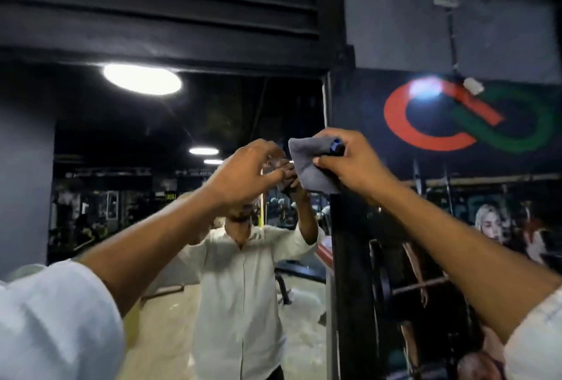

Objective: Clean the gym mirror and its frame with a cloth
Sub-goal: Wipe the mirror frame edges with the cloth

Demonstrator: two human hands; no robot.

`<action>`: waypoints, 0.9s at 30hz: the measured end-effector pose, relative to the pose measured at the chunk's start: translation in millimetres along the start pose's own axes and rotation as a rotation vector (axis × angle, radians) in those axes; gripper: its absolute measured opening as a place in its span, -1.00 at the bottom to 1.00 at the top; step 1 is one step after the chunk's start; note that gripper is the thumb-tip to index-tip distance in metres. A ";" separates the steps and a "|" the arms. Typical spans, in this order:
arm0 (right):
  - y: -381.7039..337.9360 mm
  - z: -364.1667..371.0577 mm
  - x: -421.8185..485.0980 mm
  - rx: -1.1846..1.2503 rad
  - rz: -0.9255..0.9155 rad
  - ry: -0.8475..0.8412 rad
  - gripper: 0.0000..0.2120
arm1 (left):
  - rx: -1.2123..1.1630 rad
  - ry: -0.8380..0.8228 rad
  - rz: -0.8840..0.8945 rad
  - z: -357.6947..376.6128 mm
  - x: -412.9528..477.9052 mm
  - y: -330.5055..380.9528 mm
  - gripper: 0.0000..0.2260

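Observation:
The gym mirror [127, 167] fills the left and middle of the head view and reflects a person in a white shirt. Its dark frame [330, 100] runs down the mirror's right edge, with a black beam above. My right hand [346, 160] grips a folded grey cloth [307, 167] with a blue bit at its top, held up near the frame's upper part. My left hand [243, 173] is raised just left of the cloth, fingers loosely curled, holding nothing that I can see.
Right of the frame is a dark wall with a red and green logo [468, 118] and a poster [498, 227]. A weight plate on a bar [383, 288] stands low beside the frame. A cable and white plug [473, 86] hang from above.

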State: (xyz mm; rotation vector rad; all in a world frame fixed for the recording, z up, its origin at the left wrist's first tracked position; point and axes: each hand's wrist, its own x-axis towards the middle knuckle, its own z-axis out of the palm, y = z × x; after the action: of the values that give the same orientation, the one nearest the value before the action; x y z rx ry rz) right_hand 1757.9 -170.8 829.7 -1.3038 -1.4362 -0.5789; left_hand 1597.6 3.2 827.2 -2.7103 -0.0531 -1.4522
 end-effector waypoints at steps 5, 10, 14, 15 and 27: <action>-4.6 -30.8 66.4 -0.139 -0.067 -0.012 -0.62 | 0.241 0.022 0.086 -22.8 63.6 -4.9 -0.52; 3.5 -53.0 122.6 -0.253 -0.120 0.061 -0.52 | 0.468 0.022 0.154 -24.6 126.1 -24.4 -0.41; 19.4 -70.0 168.0 -0.348 -0.164 0.184 -0.51 | 0.648 0.036 0.201 -25.3 162.1 -37.9 -0.34; 24.2 -74.7 179.9 -0.390 -0.181 0.244 -0.54 | 0.692 0.046 0.200 -26.8 168.0 -43.4 -0.33; 72.2 17.1 247.2 -0.438 -0.208 0.543 -0.51 | 0.880 0.294 0.063 -25.5 183.4 -118.5 -0.15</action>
State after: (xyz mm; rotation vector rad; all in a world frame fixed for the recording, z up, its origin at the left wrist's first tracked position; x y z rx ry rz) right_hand 1856.7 -36.4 1026.5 -1.1979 -1.0215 -1.3326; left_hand 1670.7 119.3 999.0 -1.7715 -0.4620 -1.3495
